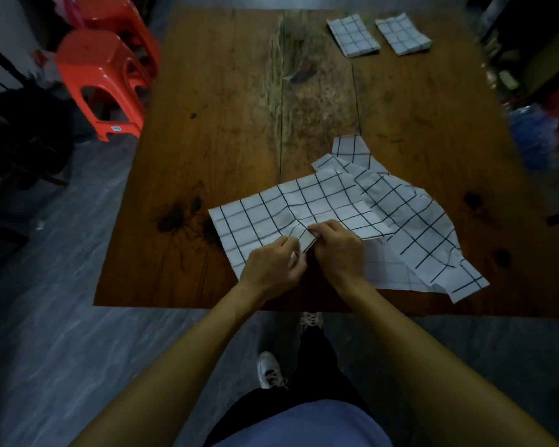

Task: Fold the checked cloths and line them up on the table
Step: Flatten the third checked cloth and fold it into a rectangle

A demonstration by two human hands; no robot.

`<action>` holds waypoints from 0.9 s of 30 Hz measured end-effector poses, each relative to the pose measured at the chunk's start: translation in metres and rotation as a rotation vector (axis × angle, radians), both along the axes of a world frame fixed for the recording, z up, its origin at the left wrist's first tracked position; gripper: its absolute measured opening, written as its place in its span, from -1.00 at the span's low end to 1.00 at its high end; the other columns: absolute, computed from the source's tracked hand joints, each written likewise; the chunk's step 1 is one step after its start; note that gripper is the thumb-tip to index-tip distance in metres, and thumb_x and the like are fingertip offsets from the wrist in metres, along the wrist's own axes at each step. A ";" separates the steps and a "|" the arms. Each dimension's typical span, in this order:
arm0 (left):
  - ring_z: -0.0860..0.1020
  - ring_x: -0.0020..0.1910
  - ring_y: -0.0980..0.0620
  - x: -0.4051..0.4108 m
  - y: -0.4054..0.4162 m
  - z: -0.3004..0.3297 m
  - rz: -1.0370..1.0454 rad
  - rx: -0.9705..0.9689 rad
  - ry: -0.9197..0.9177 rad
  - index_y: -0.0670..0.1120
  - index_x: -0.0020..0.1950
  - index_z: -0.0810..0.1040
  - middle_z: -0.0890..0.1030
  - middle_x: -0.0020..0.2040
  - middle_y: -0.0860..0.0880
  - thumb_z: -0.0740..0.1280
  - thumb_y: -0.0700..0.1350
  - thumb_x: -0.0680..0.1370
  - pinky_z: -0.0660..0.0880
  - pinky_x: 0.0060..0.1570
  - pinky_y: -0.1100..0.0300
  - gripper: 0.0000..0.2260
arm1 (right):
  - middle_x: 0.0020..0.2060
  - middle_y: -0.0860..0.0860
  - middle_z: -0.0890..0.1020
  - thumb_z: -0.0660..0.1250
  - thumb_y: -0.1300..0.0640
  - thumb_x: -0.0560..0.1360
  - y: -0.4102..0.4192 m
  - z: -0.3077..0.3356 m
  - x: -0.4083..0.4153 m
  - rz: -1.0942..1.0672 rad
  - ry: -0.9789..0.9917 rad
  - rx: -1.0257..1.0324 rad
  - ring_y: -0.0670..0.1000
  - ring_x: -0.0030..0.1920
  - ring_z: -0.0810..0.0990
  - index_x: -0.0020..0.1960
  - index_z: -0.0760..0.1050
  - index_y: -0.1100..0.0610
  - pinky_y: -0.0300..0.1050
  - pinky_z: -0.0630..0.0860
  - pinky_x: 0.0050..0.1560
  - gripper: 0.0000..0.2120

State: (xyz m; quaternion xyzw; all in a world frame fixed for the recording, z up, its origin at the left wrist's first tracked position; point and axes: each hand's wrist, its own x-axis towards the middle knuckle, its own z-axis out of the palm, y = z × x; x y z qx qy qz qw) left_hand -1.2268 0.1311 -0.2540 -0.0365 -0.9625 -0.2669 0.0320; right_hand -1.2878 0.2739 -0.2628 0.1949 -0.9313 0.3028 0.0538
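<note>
A white cloth with a black check (307, 201) lies spread and rumpled near the front edge of the wooden table (226, 130). Under its right side a second checked cloth (433, 233) lies crumpled. My left hand (273, 264) and my right hand (338, 245) meet at the near edge of the top cloth, both pinching a small raised fold of it between the fingertips. At the far right of the table lie two folded checked cloths, one (353, 35) beside the other (402, 33), with a narrow gap between them.
Orange plastic stools (100, 79) stand stacked off the table's left side. Dark clutter lies on the floor at the left, and blue and red things at the right edge. My legs and white shoes (268, 369) are below the table's front edge.
</note>
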 end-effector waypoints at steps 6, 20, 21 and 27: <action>0.50 -0.28 0.12 -0.017 -0.011 0.045 0.254 0.275 -0.004 -0.06 0.08 0.51 0.53 -0.22 0.04 0.19 -0.14 0.57 0.39 -0.32 0.23 -0.85 | 0.00 0.07 0.65 0.27 0.39 0.47 0.000 0.065 -0.014 -0.040 -0.075 -0.142 0.04 -0.01 0.61 0.03 0.63 0.13 -0.16 0.51 -0.01 -0.73; 0.48 -0.17 0.09 -0.025 -0.007 0.104 0.044 0.160 0.299 -0.07 -0.07 0.56 0.60 -0.16 0.01 0.28 -0.15 0.57 0.36 0.03 0.14 -0.93 | -0.04 -0.07 0.65 0.30 0.31 0.51 0.030 0.142 -0.010 0.101 -0.209 -0.306 -0.10 0.03 0.59 -0.02 0.61 -0.02 -0.16 0.53 0.07 -0.75; 0.48 -0.22 0.09 -0.025 -0.007 0.105 0.047 0.171 0.308 -0.07 -0.09 0.55 0.60 -0.19 0.01 0.29 -0.16 0.56 0.38 0.00 0.13 -0.93 | -0.03 -0.08 0.64 0.27 0.29 0.53 0.033 0.143 -0.012 0.088 -0.213 -0.328 -0.09 0.05 0.59 0.01 0.60 -0.02 -0.15 0.51 0.10 -0.76; 0.55 -0.29 0.01 -0.023 0.003 0.120 0.102 0.157 0.340 -0.13 -0.11 0.58 0.62 -0.24 -0.04 0.36 -0.17 0.52 0.40 -0.20 0.17 -0.95 | 0.11 -0.02 0.60 0.19 0.04 0.57 0.047 0.151 -0.014 0.037 -0.240 -0.457 -0.09 0.15 0.54 0.21 0.52 0.05 -0.16 0.48 0.14 -0.73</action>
